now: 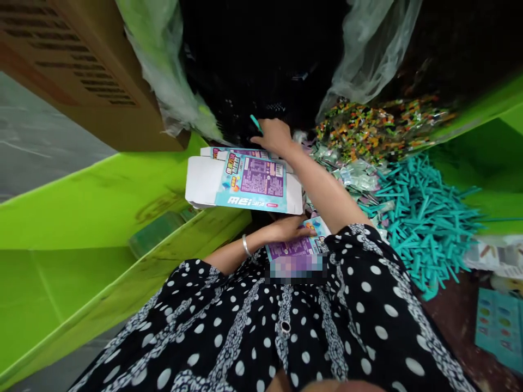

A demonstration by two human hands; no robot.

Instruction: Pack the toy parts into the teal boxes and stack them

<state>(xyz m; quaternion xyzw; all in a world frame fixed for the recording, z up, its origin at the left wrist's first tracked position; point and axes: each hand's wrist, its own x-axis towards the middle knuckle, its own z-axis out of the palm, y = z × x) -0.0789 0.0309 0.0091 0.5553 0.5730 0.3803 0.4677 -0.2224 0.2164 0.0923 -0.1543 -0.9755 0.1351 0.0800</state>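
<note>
My right hand (pixel 275 135) reaches forward with its fingers closed on a slim teal plastic stick (pixel 256 124), at the near edge of a dark black area. Close to my body, my left hand (pixel 288 228) wears a silver bangle and grips a purple and blue printed carton (pixel 281 251). Part of that carton is hidden by the hand and right sleeve. Between the two hands lie flattened cartons (pixel 261 179) of the same print, stacked with white flaps showing. What fills the black area (pixel 261 60) is too dark to make out.
At right a heap of teal sticks (pixel 429 218) adjoins small clear packets (pixel 355 177) and bags of orange and green pieces (pixel 368 128). A cardboard box (pixel 134 114) stands at upper left. Green bin walls (pixel 81 196) flank the left side. A blue printed sheet (pixel 498 326) lies at lower right.
</note>
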